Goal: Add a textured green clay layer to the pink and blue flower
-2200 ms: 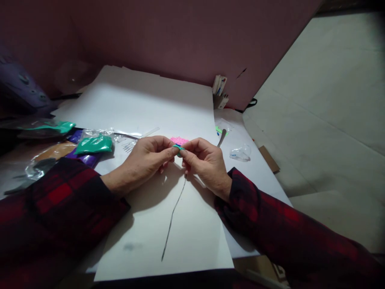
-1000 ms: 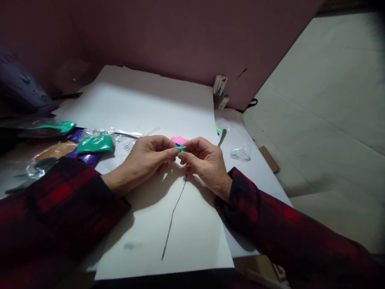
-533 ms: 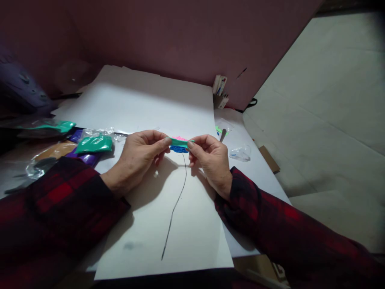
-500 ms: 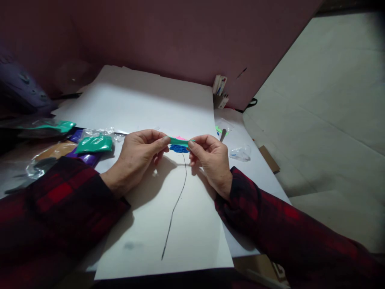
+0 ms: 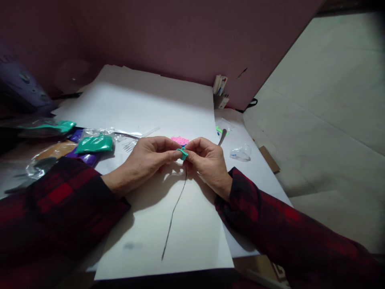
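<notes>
Between my fingertips is a small folded piece of green modelling clay (image 5: 183,153). My left hand (image 5: 147,157) pinches it from the left, and my right hand (image 5: 207,161) pinches it from the right. Both hands are held over a white sheet of paper (image 5: 198,237) with a dark curved line (image 5: 173,214) drawn down it. Just beyond the fingers, a textured pink clay patch (image 5: 179,140) shows on the sheet. Only a sliver of blue clay is visible under it; my fingers hide the rest.
Bags of green clay (image 5: 94,143) and purple clay (image 5: 87,158) lie at the left. A clear plastic fork (image 5: 130,145) rests beyond my left hand. On the right are a dark-handled tool (image 5: 222,137) and a crumpled clear bag (image 5: 240,152). Large white sheets (image 5: 150,96) lean at the back.
The green clay was stretched as a strip between both hands; now it is folded into a small bunch. My hands have come together and slightly nearer, uncovering more of the pink patch and the fork.
</notes>
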`<state>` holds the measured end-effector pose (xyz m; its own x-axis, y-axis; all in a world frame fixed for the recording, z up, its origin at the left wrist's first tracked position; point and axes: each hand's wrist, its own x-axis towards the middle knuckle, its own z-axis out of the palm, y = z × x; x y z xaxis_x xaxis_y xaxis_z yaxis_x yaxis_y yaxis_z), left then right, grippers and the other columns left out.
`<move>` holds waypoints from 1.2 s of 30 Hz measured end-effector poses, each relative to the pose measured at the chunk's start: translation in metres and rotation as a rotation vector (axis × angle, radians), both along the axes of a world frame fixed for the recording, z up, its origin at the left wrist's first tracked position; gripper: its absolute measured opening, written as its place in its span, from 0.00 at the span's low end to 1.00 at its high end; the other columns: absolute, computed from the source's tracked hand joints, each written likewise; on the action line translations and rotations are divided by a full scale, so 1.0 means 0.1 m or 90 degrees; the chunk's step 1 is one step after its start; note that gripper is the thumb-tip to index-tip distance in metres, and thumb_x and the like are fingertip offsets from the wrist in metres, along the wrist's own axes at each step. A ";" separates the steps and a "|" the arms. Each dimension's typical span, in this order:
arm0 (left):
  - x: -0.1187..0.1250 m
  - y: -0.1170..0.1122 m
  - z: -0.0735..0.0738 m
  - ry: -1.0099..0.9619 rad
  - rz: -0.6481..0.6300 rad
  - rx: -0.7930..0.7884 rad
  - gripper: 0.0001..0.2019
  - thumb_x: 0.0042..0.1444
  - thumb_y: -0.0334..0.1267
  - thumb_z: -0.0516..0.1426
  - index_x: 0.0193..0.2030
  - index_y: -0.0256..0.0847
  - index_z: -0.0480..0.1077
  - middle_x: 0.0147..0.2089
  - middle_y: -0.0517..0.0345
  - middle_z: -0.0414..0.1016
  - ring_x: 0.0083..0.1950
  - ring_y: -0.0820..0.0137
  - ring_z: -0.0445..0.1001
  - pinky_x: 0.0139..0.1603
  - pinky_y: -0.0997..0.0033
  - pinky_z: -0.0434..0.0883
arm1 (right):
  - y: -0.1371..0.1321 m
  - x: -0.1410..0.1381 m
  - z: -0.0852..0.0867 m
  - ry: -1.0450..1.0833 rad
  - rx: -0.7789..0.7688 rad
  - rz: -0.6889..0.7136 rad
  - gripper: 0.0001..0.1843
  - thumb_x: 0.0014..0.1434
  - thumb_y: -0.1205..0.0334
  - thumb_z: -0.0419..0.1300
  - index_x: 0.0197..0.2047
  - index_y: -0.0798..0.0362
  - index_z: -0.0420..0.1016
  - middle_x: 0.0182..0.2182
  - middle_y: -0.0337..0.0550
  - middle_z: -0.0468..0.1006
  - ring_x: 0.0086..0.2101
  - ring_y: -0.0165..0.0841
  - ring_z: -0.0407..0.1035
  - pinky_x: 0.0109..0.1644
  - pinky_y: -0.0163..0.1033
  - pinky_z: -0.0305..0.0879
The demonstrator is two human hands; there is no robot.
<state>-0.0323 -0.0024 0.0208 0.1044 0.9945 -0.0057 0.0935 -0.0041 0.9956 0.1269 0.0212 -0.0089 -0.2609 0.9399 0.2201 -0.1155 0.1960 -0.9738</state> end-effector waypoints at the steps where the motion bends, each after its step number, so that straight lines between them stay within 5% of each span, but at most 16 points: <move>1: 0.00 0.00 0.00 0.006 0.002 0.006 0.06 0.48 0.37 0.62 0.32 0.38 0.76 0.25 0.58 0.74 0.22 0.75 0.66 0.21 0.78 0.60 | 0.00 0.00 0.01 -0.007 -0.002 0.006 0.11 0.53 0.55 0.66 0.30 0.52 0.70 0.16 0.32 0.70 0.15 0.24 0.63 0.13 0.29 0.60; 6: 0.00 0.00 0.01 0.019 0.030 0.009 0.05 0.49 0.37 0.62 0.28 0.37 0.75 0.22 0.60 0.71 0.21 0.76 0.64 0.20 0.79 0.59 | -0.02 0.01 0.04 -0.006 -0.002 0.029 0.10 0.57 0.55 0.62 0.34 0.53 0.71 0.21 0.34 0.73 0.16 0.24 0.64 0.14 0.29 0.62; 11: 0.00 0.00 0.00 0.003 0.019 0.017 0.06 0.48 0.38 0.62 0.27 0.38 0.73 0.21 0.61 0.69 0.20 0.76 0.64 0.20 0.77 0.59 | -0.02 0.00 0.02 0.004 0.023 0.043 0.12 0.51 0.58 0.68 0.34 0.53 0.71 0.26 0.36 0.74 0.25 0.26 0.69 0.21 0.29 0.67; 16: 0.01 0.00 0.01 0.001 -0.005 0.013 0.06 0.50 0.38 0.61 0.28 0.38 0.72 0.21 0.62 0.69 0.19 0.76 0.63 0.20 0.77 0.59 | -0.04 -0.02 0.03 0.014 0.006 0.037 0.11 0.52 0.58 0.67 0.32 0.53 0.70 0.22 0.34 0.72 0.21 0.25 0.66 0.20 0.31 0.66; 25: -0.03 0.05 -0.07 -0.153 0.094 0.015 0.07 0.49 0.36 0.63 0.25 0.36 0.72 0.22 0.62 0.67 0.19 0.80 0.61 0.18 0.80 0.58 | 0.05 0.01 0.05 0.055 -0.037 -0.150 0.07 0.52 0.64 0.65 0.31 0.53 0.70 0.19 0.31 0.70 0.18 0.23 0.64 0.19 0.29 0.64; 32: -0.01 0.03 -0.03 -0.105 0.003 0.005 0.11 0.47 0.37 0.65 0.38 0.39 0.77 0.26 0.61 0.72 0.21 0.78 0.64 0.20 0.79 0.62 | 0.03 0.01 0.03 0.013 -0.033 -0.071 0.08 0.53 0.61 0.65 0.32 0.53 0.71 0.20 0.33 0.71 0.16 0.23 0.63 0.13 0.28 0.60; 36: 0.00 0.01 -0.01 -0.024 -0.009 0.000 0.08 0.48 0.37 0.64 0.35 0.37 0.76 0.25 0.58 0.73 0.22 0.77 0.65 0.21 0.79 0.61 | 0.01 0.00 0.03 0.006 0.001 -0.024 0.08 0.53 0.60 0.66 0.31 0.53 0.70 0.19 0.32 0.71 0.17 0.23 0.65 0.14 0.27 0.61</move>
